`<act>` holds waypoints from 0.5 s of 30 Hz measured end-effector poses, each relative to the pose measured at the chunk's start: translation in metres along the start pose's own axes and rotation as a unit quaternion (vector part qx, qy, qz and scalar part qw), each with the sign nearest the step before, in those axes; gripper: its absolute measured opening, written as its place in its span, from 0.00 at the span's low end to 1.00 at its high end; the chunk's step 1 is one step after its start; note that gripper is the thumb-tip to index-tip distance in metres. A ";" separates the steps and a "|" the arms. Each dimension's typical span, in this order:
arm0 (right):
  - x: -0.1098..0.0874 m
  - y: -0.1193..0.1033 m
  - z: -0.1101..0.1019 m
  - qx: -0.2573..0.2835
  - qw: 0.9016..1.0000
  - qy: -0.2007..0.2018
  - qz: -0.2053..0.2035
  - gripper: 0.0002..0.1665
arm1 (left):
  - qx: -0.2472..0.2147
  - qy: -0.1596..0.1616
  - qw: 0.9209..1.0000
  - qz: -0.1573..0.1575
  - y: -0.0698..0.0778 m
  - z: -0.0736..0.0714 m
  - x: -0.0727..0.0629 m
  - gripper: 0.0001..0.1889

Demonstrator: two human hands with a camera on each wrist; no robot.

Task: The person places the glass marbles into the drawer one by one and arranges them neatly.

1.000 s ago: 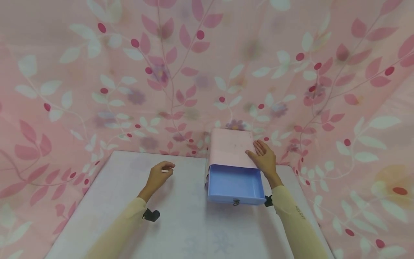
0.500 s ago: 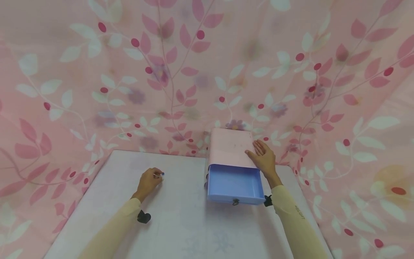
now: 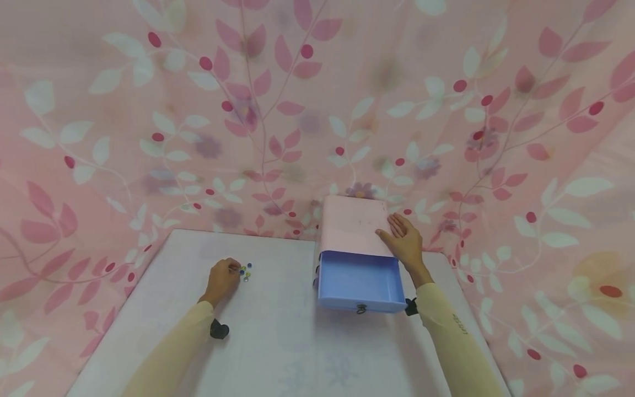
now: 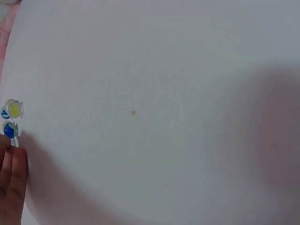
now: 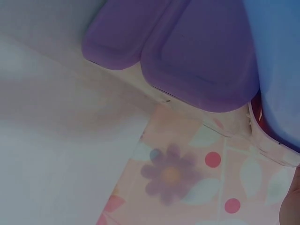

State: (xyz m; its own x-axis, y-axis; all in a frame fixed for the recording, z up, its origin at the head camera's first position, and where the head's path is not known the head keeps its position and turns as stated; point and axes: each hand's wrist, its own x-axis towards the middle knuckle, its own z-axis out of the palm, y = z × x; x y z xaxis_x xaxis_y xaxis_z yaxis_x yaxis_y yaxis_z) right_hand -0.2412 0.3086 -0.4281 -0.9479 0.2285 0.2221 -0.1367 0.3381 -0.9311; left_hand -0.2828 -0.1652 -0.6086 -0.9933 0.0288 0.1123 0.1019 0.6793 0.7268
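Observation:
On the left part of the table, my left hand (image 3: pixel 223 280) is down at several small clear glass pieces (image 3: pixel 247 274), which look like marbles with blue and yellow inside. Its fingertips are bent close beside a blue one (image 4: pixel 9 130); whether they pinch a piece is hidden. A yellow one (image 4: pixel 14 109) lies just beyond. My right hand (image 3: pixel 408 242) rests on the right edge of a pale pink drawer box (image 3: pixel 354 226), thumb on top and fingers extended along the side. The box's light blue drawer (image 3: pixel 361 278) is pulled out, with nothing visible inside.
A small metal pull (image 3: pixel 362 309) hangs on the drawer's front. Purple drawer fronts (image 5: pixel 201 56) show beside the blue drawer in the right wrist view. The white table (image 3: pixel 278 342) meets a pink floral cloth (image 3: pixel 278 138) at its back edge.
My left hand has moved left and slightly down to the table, and more of the small glass pieces now show beside it. My right hand, the box and the open drawer stay put.

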 end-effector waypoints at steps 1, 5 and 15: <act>0.002 0.004 0.000 0.000 1.000 0.000 -0.001 0.47 | -0.001 0.002 1.000 0.000 0.000 0.000 0.001 0.12; 0.010 0.024 0.000 0.001 1.000 0.010 0.002 0.49 | 0.001 0.015 1.000 -0.003 -0.001 0.001 0.004 0.11; 0.012 0.028 0.000 0.010 1.000 0.019 -0.001 0.50 | 0.044 -0.007 0.998 -0.051 -0.006 -0.009 0.015 0.12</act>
State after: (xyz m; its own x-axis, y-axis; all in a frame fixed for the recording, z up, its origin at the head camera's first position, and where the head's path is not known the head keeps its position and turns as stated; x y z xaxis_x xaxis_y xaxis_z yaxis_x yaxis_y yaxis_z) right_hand -0.2567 0.3208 -0.4519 -0.9359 0.2623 0.2349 -0.1452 0.3205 -0.9361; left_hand -0.2979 -0.1756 -0.6056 -0.9989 -0.0338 0.0314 -0.0040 0.7412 0.6713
